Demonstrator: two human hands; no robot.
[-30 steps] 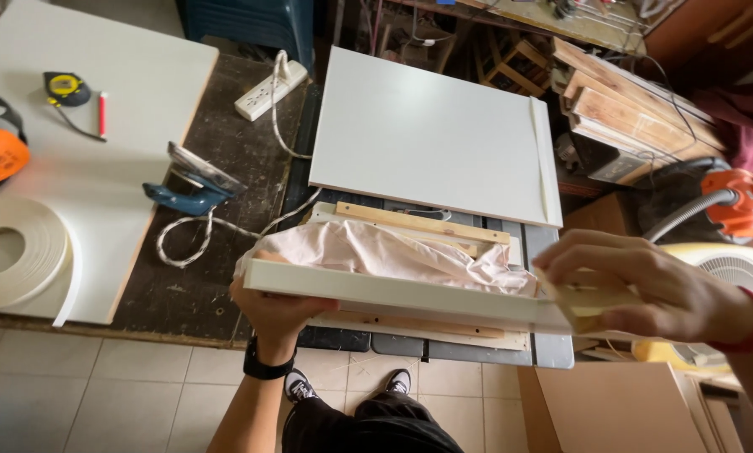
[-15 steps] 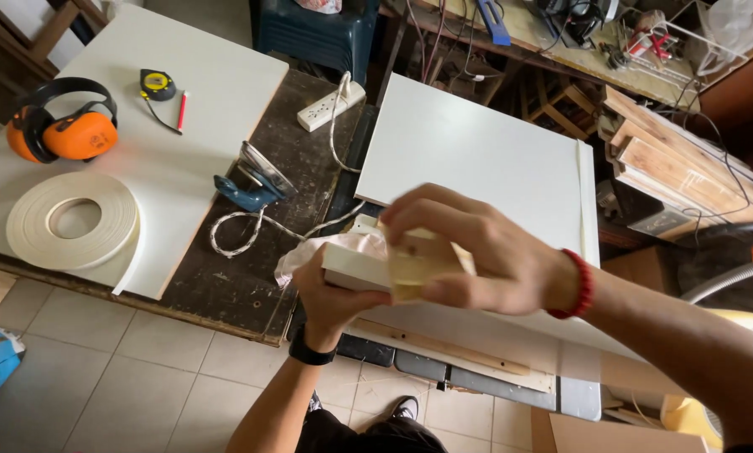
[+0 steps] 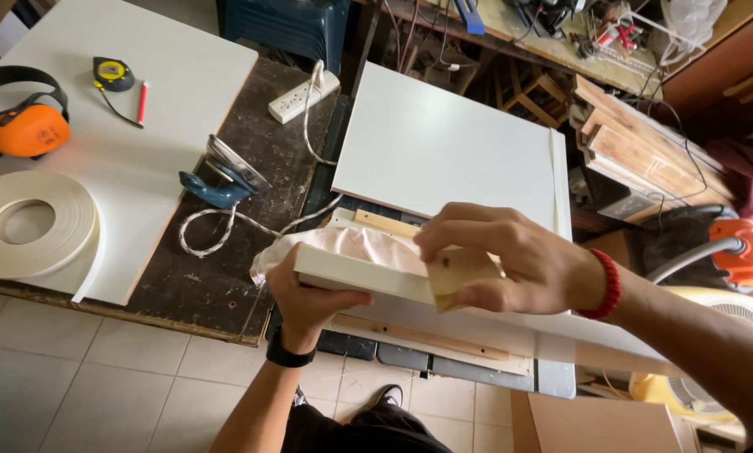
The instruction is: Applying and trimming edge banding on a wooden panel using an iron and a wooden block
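**Wood block on the edge of a white panel, held between both hands**

Nearest the camera: the left hand (image 3: 309, 298), with a black watch band at the wrist, cups the near end of a narrow white laminated panel (image 3: 351, 275) from below, its fingers closed around the panel's underside. The panel runs away to the right, edge up, above the tiled floor and in front of the table.

Just past it, the right hand (image 3: 511, 256), a red bead bracelet at the wrist, presses a small pale wooden block (image 3: 459, 273) against the panel's upper edge. Its fingers are curled shut over the block, thumb on the near face. A crumpled pinkish cloth (image 3: 355, 243) lies bunched behind the panel, touching it.

Judgement: the step looks like rubbing or pressing along the panel's edge with the block. A further pass would call for steady support from the left hand and the block kept flat on the edge, so it does not tip off a corner.

Middle ground, on the dark worn table (image 3: 225, 268): a blue clothes iron (image 3: 221, 178) lying on its side, its braided cord looped near the cloth. To the left, a large roll of white edge banding tape (image 3: 31, 225) on a white board.

Farther off: a broad white square panel (image 3: 448, 147), a white power strip (image 3: 303, 96), orange ear defenders (image 3: 20, 126), a yellow and black tape measure (image 3: 112, 74) beside a red pencil (image 3: 142, 102), stacked timber boards (image 3: 645, 143) at right.
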